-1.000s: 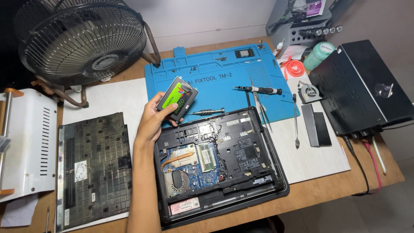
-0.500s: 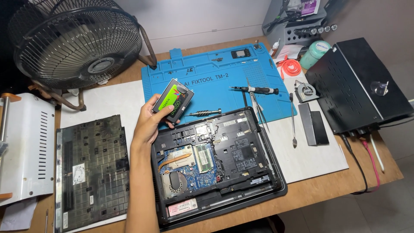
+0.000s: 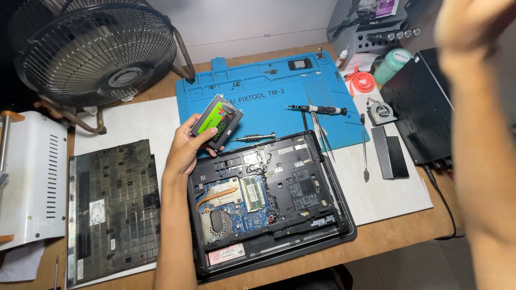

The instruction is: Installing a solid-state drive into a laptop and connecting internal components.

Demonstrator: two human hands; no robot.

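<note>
The left hand [image 3: 185,153] has its grip closed on one flat drive [image 3: 216,121] with a green and grey label, thumb on the label face and fingers behind it, holding it tilted above the edge of the blue mat [image 3: 258,94]. Just below the grip lies one opened laptop [image 3: 269,201], underside up, with its boards, one copper heat pipe and one round fan showing. Just right of the held drive lies one short screwdriver bit [image 3: 254,138] on the mat; farther right are one black-handled screwdriver [image 3: 317,109], one pair of tweezers [image 3: 321,134] and one thin metal pry tool [image 3: 364,145]. Beyond these, well apart from the grip, sit one small loose fan [image 3: 380,110] and one dark rectangular block [image 3: 391,157] on the white sheet. Left of the grip lies one black bottom cover panel [image 3: 115,207], and above it stands one large wire-caged fan [image 3: 88,48] on the wooden table [image 3: 408,236]. The right hand [image 3: 473,24] is raised near the camera at the far right, blurred; whether its grip is wide or closed cannot be told.
</note>
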